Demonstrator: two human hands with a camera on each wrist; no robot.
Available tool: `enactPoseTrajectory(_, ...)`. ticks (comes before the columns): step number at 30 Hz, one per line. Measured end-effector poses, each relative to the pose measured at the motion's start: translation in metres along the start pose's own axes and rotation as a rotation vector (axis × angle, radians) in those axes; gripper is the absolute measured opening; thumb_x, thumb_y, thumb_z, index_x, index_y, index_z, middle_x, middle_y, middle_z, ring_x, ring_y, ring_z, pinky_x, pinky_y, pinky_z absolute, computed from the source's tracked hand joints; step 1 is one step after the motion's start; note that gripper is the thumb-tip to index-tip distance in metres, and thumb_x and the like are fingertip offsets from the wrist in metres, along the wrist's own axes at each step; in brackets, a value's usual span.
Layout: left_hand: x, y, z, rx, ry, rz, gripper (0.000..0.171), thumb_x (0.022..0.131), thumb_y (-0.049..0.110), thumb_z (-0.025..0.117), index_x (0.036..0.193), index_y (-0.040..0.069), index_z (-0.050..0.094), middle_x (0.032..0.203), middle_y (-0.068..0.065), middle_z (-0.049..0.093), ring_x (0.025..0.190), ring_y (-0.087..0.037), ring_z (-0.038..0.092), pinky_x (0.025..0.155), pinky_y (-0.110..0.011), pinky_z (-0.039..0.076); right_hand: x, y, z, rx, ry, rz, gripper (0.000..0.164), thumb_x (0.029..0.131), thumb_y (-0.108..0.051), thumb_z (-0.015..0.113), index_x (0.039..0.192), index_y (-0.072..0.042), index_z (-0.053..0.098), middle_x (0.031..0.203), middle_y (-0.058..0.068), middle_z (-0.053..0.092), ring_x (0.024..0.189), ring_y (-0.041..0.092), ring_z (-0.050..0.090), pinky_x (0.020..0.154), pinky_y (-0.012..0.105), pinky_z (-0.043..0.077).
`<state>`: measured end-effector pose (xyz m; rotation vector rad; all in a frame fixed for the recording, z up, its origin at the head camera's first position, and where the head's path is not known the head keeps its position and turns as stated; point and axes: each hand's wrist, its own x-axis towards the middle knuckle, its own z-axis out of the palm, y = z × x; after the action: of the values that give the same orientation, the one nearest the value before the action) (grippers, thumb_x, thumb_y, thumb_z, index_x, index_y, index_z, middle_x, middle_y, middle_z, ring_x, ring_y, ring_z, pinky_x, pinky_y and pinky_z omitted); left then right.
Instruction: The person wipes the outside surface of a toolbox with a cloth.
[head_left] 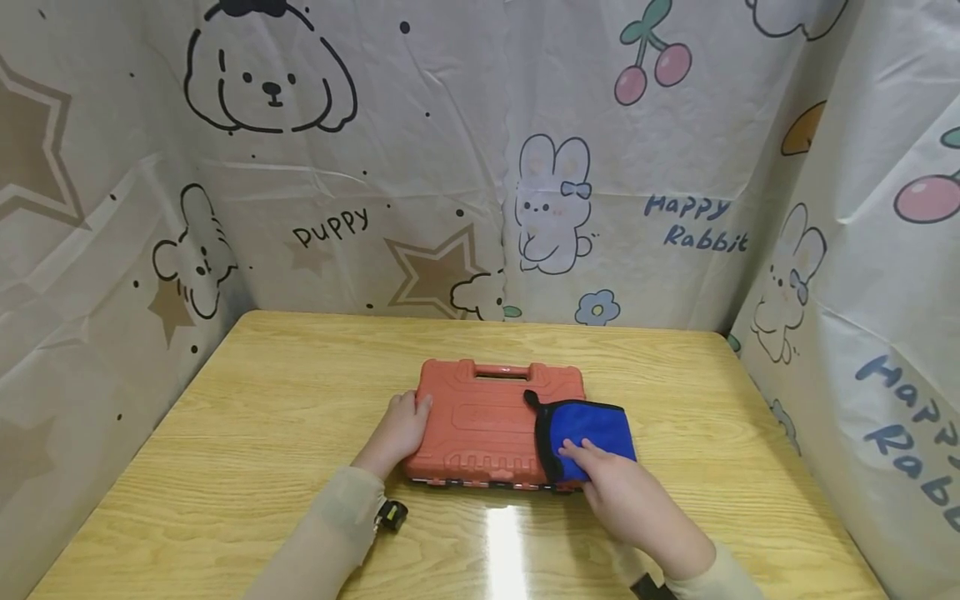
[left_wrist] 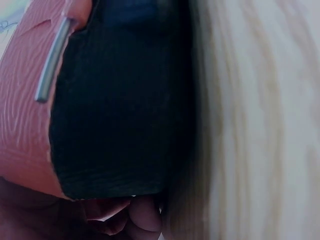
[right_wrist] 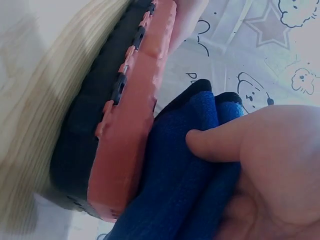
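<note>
A red toolbox-like plastic case [head_left: 472,417] with a black lower half lies flat on the table, its handle at the far side. My left hand [head_left: 403,429] grips the case's left edge; in the left wrist view its fingertips [left_wrist: 145,212] show low beside the black half. A blue cloth [head_left: 596,421] with black trim and a small loop lies over the case's right part. My right hand [head_left: 637,504] holds the cloth by its near right part. The right wrist view shows the thumb [right_wrist: 215,145] against the folded cloth [right_wrist: 175,155], other fingers partly hidden.
The wooden table [head_left: 300,358] ends at a patterned sheet [head_left: 420,167] behind, with more sheeting on the left and right. Black wrist devices [head_left: 392,515] sit at both cuffs. A bright reflection lies on the table in front of the case.
</note>
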<state>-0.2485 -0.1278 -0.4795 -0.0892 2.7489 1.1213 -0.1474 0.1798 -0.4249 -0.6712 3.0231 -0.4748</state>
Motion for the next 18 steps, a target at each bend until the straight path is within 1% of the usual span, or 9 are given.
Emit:
enactPoseTrajectory(2, 0.0, -0.001, 0.0, -0.004, 0.003, 0.003, 0.059, 0.105, 0.037, 0.028, 0.143, -0.008, 0.034, 0.131, -0.025, 0.043, 0.114, -0.033, 0.049, 0.102, -0.052, 0.039, 0.0, -0.002, 0.0, -0.008, -0.004, 0.016, 0.044, 0.088, 0.0, 0.059, 0.13, -0.012, 0.061, 0.134, 0.009, 0.06, 0.123, 0.03, 0.056, 0.068, 0.029, 0.052)
enactPoseTrajectory(4, 0.0, -0.002, 0.0, -0.006, 0.009, 0.013, 0.059, 0.105, 0.037, 0.028, 0.142, -0.008, 0.036, 0.13, -0.026, 0.044, 0.115, -0.034, 0.05, 0.103, -0.053, 0.039, 0.0, -0.004, 0.0, -0.016, -0.006, 0.028, 0.044, 0.088, -0.001, 0.059, 0.13, -0.013, 0.061, 0.134, 0.008, 0.059, 0.124, 0.028, 0.056, 0.061, 0.024, 0.047)
enactPoseTrajectory(6, 0.0, -0.002, 0.0, -0.006, 0.014, 0.022, 0.058, 0.105, 0.037, 0.028, 0.142, -0.008, 0.037, 0.129, -0.026, 0.045, 0.118, -0.035, 0.05, 0.103, -0.053, 0.039, -0.001, -0.006, -0.001, -0.016, -0.004, 0.026, 0.044, 0.087, -0.001, 0.06, 0.13, -0.013, 0.061, 0.134, 0.008, 0.06, 0.123, 0.028, 0.057, 0.057, 0.021, 0.042)
enactPoseTrajectory(7, 0.0, -0.003, 0.0, -0.007, 0.018, 0.028, 0.058, 0.105, 0.037, 0.028, 0.141, -0.008, 0.038, 0.129, -0.026, 0.045, 0.118, -0.036, 0.05, 0.104, -0.053, 0.039, -0.001, -0.007, -0.001, -0.016, -0.003, 0.024, 0.044, 0.087, -0.001, 0.06, 0.13, -0.013, 0.061, 0.133, 0.009, 0.06, 0.123, 0.029, 0.057, 0.055, 0.02, 0.04)
enactPoseTrajectory(10, -0.001, -0.003, 0.001, -0.006, 0.021, 0.035, 0.057, 0.105, 0.036, 0.029, 0.14, -0.008, 0.039, 0.126, -0.026, 0.046, 0.118, -0.036, 0.051, 0.103, -0.053, 0.039, -0.003, -0.011, -0.002, -0.007, -0.001, 0.014, 0.044, 0.087, -0.001, 0.061, 0.129, -0.012, 0.061, 0.132, 0.011, 0.061, 0.121, 0.03, 0.058, 0.053, 0.021, 0.039)
enactPoseTrajectory(12, -0.002, -0.003, 0.0, -0.008, 0.021, 0.033, 0.056, 0.105, 0.036, 0.03, 0.14, -0.007, 0.04, 0.126, -0.025, 0.047, 0.116, -0.035, 0.051, 0.103, -0.053, 0.039, -0.004, -0.013, -0.002, -0.014, -0.006, 0.009, 0.043, 0.087, -0.003, 0.061, 0.129, -0.012, 0.061, 0.132, 0.01, 0.061, 0.121, 0.03, 0.058, 0.056, 0.023, 0.045)
enactPoseTrajectory(15, -0.002, -0.002, 0.0, -0.006, 0.018, 0.032, 0.056, 0.105, 0.036, 0.03, 0.141, -0.007, 0.04, 0.124, -0.025, 0.047, 0.113, -0.034, 0.051, 0.102, -0.052, 0.04, -0.005, -0.015, -0.001, -0.042, -0.013, -0.002, 0.043, 0.088, -0.005, 0.061, 0.13, -0.014, 0.061, 0.133, 0.008, 0.06, 0.12, 0.028, 0.059, 0.067, 0.029, 0.055)
enactPoseTrajectory(17, -0.001, -0.002, 0.0, -0.001, 0.017, 0.034, 0.057, 0.105, 0.037, 0.03, 0.141, -0.006, 0.04, 0.125, -0.025, 0.047, 0.114, -0.034, 0.051, 0.102, -0.052, 0.04, -0.006, -0.017, -0.001, -0.053, -0.013, -0.011, 0.043, 0.088, -0.006, 0.061, 0.13, -0.014, 0.061, 0.132, 0.007, 0.061, 0.12, 0.026, 0.059, 0.074, 0.033, 0.056)
enactPoseTrajectory(18, -0.001, -0.002, 0.0, 0.002, 0.017, 0.037, 0.057, 0.105, 0.037, 0.03, 0.141, -0.006, 0.04, 0.125, -0.025, 0.047, 0.115, -0.035, 0.051, 0.102, -0.052, 0.039, -0.006, -0.017, -0.001, -0.05, -0.009, -0.019, 0.043, 0.087, -0.006, 0.062, 0.13, -0.013, 0.061, 0.132, 0.008, 0.061, 0.119, 0.027, 0.06, 0.073, 0.033, 0.056)
